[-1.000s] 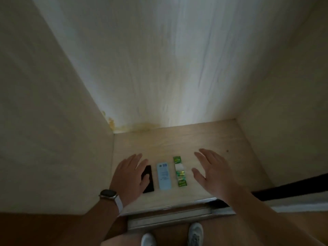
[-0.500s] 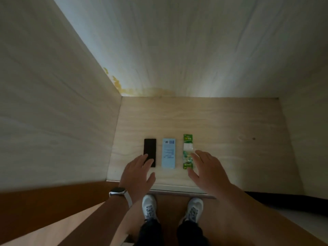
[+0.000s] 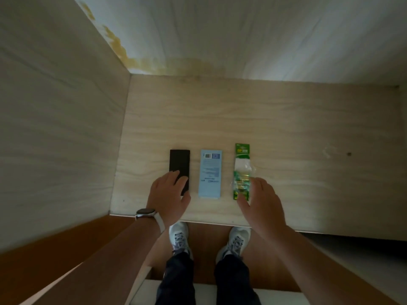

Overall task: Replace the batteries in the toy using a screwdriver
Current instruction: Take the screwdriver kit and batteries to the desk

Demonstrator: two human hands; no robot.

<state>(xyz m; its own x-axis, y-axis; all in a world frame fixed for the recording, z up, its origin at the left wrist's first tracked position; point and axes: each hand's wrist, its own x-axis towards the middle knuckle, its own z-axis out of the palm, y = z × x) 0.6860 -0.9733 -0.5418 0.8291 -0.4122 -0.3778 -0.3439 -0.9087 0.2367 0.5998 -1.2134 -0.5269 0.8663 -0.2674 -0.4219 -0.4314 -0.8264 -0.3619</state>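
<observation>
The fingers (image 3: 170, 180) of the left hand (image 3: 168, 195) are held straight and close together. They are laid over the near end of a flat black rectangular object (image 3: 179, 160); whether they press on it or only hover above it cannot be told. The fingers (image 3: 258, 186) of the right hand (image 3: 263, 205) are straight as well and a little spread, and nothing is held in them. Its thumb is seen just below the near end of a green pack of batteries (image 3: 241, 172) in crumpled clear plastic, and the forefinger lies just beside the right edge of the pack; contact cannot be confirmed. Between these two things a light blue rectangular card (image 3: 210, 172) with a barcode is laid, apart from both hands. The three things are set side by side, parallel, near the front edge.

The near end of the black object is hidden by the left fingers, and its kind cannot be made out. The print on the card is too small to be read. A grey watch on a white strap (image 3: 146, 213) is worn on the left wrist.

Everything is placed on a pale wooden board (image 3: 253, 115). It is closed by a pale side panel (image 3: 55, 128) on the left and a white back wall (image 3: 242, 29), where a yellow stain (image 3: 136, 60) is seen in the corner. Below the board's edge, two light sport shoes (image 3: 179, 235) and dark trouser legs (image 3: 178, 280) are seen on a brown floor (image 3: 208, 243). The light is dim.
</observation>
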